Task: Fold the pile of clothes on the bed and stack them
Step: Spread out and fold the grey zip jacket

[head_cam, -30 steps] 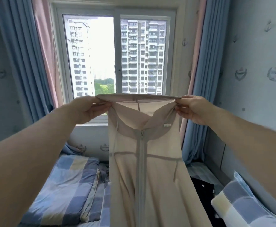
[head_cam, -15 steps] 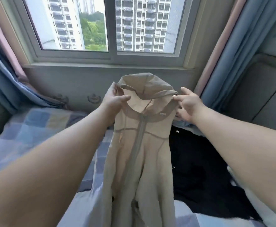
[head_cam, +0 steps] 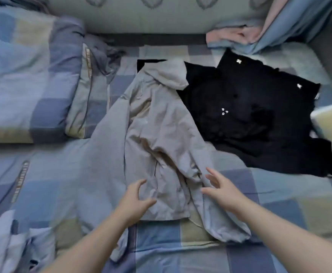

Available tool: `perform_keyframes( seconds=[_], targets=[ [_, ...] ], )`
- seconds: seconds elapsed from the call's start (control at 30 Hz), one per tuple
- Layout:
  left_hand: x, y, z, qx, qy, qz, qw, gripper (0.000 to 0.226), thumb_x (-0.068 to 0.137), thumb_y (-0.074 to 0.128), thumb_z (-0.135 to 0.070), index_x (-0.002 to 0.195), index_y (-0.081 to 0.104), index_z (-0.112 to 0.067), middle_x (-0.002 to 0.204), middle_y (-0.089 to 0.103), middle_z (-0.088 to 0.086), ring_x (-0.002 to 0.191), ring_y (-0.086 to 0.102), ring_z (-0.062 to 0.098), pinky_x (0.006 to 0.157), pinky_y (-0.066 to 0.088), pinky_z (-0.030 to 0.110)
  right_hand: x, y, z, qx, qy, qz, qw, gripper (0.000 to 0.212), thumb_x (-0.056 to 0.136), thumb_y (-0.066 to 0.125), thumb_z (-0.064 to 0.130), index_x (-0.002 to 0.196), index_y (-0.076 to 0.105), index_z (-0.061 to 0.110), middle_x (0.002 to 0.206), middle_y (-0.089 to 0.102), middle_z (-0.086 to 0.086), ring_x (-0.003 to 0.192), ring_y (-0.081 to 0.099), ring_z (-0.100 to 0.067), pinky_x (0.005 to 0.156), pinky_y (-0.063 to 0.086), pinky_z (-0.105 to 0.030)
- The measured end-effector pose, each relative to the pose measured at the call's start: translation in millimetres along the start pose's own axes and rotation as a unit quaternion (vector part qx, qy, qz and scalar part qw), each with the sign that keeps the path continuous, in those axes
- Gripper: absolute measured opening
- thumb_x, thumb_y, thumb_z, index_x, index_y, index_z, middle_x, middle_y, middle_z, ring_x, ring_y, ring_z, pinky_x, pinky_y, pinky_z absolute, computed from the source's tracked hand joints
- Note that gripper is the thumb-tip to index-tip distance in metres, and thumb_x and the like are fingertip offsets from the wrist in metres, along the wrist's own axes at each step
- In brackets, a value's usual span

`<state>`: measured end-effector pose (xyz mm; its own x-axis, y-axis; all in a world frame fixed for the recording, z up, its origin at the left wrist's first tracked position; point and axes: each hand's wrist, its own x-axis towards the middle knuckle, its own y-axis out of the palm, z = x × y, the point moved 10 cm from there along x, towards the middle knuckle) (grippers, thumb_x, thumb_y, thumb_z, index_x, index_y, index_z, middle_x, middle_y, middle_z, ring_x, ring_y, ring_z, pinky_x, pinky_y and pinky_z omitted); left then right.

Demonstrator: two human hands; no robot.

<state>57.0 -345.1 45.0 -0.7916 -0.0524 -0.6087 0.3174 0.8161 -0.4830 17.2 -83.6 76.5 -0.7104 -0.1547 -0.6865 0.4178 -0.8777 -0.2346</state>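
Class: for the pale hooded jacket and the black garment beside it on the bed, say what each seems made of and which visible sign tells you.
Pale hooded jacket: probably thin woven synthetic, matte; it lies in many fine creases.
Black garment: likely soft knit cotton, matte; it lies flat and limp without sheen, though darkness hides the weave.

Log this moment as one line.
jacket unfolded on bed, hood overlapping black clothes | left grip open | right grip open | fold not started

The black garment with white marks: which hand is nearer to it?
Right. The right hand is at the right edge of the beige hooded jacket, toward the black garment; the left hand is farther left.
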Motion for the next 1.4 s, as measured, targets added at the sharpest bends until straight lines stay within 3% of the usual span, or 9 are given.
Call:
perform_keyframes(
  seconds=[0.13, 0.27, 0.4, 0.57, 0.73, 0.8, 0.9, 1.17, 1.4],
  targets=[
    [-17.8, 83.7, 81.8, 0.123, -0.023, 0.047, 0.991, 0.088, 0.083, 0.078, -0.038, 0.155, 0.03, -0.022, 0.163, 0.025, 0.004, 0.148, 0.027, 0.021, 0.119, 0.025, 0.027, 7.9, 36.0, -88.4, -0.172, -0.001, 0.027, 0.985, 0.085, 0.089, 0.074, 0.025, 0.157, 0.023, 0.031, 0.16, 0.034, -0.001, 0.147, 0.032, -0.015, 0.111, 0.03, -0.024],
    [-1.0, 106.4, 116.0, 0.259, 0.005, -0.024, 0.966, 0.093, 0.085, 0.075, -0.043, 0.157, 0.018, -0.029, 0.169, 0.001, 0.003, 0.153, 0.007, 0.027, 0.122, 0.021, 0.039, 35.5, 76.4, -153.4, -0.428, 0.0, 0.068, 0.901, 0.101, 0.084, 0.072, 0.049, 0.157, 0.002, 0.045, 0.168, -0.011, 0.009, 0.155, -0.009, -0.024, 0.121, 0.013, -0.056],
    [24.8, 96.6, 112.4, 0.338, 0.072, -0.154, 0.926, 0.062, 0.087, 0.07, -0.035, 0.143, 0.044, -0.027, 0.156, 0.036, 0.004, 0.137, 0.035, 0.033, 0.108, 0.034, 0.045, 68.9, 80.9, -172.2, -0.507, -0.064, -0.042, 0.859, 0.077, 0.089, 0.066, 0.05, 0.152, 0.023, 0.042, 0.166, 0.006, 0.004, 0.152, 0.006, -0.026, 0.114, 0.024, -0.061],
    [22.6, 93.7, 101.3, 0.317, 0.149, -0.268, 0.897, 0.014, 0.088, 0.055, -0.02, 0.098, 0.064, -0.014, 0.102, 0.066, 0.011, 0.1, 0.057, 0.038, 0.087, 0.038, 0.045, 69.9, 74.8, -152.2, -0.455, -0.175, -0.199, 0.85, 0.029, 0.094, 0.059, 0.041, 0.121, 0.062, 0.029, 0.139, 0.047, 0.002, 0.129, 0.04, -0.03, 0.101, 0.031, -0.047],
    [-11.4, 97.8, 89.7, 0.155, 0.161, -0.167, 0.96, 0.017, 0.092, 0.042, -0.03, 0.091, 0.054, -0.018, 0.078, 0.065, 0.009, 0.077, 0.056, 0.037, 0.066, 0.046, 0.045, 46.9, 122.0, -139.9, -0.428, -0.207, -0.049, 0.879, 0.108, 0.071, 0.078, 0.058, 0.156, 0.019, 0.026, 0.164, 0.004, 0.006, 0.149, 0.013, -0.024, 0.113, 0.025, -0.047],
    [-30.5, 93.7, 82.1, 0.111, 0.162, -0.148, 0.969, 0.01, 0.097, 0.048, -0.028, 0.09, 0.051, -0.022, 0.072, 0.06, 0.001, 0.071, 0.053, 0.03, 0.063, 0.044, 0.044, 34.5, 123.6, -126.3, -0.346, -0.223, -0.069, 0.909, 0.085, 0.076, 0.079, 0.048, 0.146, 0.037, 0.026, 0.156, 0.026, 0.003, 0.141, 0.028, -0.024, 0.107, 0.033, -0.044],
    [-55.8, 82.2, 70.0, 0.092, 0.167, -0.137, 0.972, 0.014, 0.098, 0.058, -0.021, 0.088, 0.05, -0.026, 0.063, 0.049, -0.007, 0.064, 0.044, 0.022, 0.058, 0.031, 0.038, 9.5, 115.9, -103.6, -0.274, -0.246, -0.098, 0.925, 0.02, 0.085, 0.067, 0.012, 0.085, 0.049, 0.021, 0.088, 0.054, 0.003, 0.09, 0.053, -0.027, 0.072, 0.037, -0.037],
    [-112.0, 74.9, 46.3, 0.164, 0.156, -0.046, 0.973, 0.014, 0.093, 0.063, -0.03, 0.092, 0.055, -0.018, 0.07, 0.055, -0.006, 0.073, 0.052, 0.027, 0.064, 0.046, 0.043, -89.6, 46.7, -63.8, -0.242, -0.281, -0.105, 0.923, 0.052, 0.077, 0.048, 0.001, 0.123, 0.067, 0.016, 0.1, 0.068, 0.003, 0.089, 0.06, -0.022, 0.076, 0.04, -0.023],
    [-142.4, 65.0, 48.4, 0.245, 0.111, -0.014, 0.963, 0.02, 0.087, 0.057, -0.006, 0.101, 0.056, -0.02, 0.087, 0.062, -0.001, 0.083, 0.055, 0.03, 0.063, 0.039, 0.037, -127.9, -13.5, -63.1, -0.386, -0.238, -0.151, 0.878, 0.024, 0.075, 0.058, -0.001, 0.095, 0.066, 0.009, 0.086, 0.064, -0.006, 0.081, 0.059, -0.037, 0.072, 0.044, -0.039]
  ],
)
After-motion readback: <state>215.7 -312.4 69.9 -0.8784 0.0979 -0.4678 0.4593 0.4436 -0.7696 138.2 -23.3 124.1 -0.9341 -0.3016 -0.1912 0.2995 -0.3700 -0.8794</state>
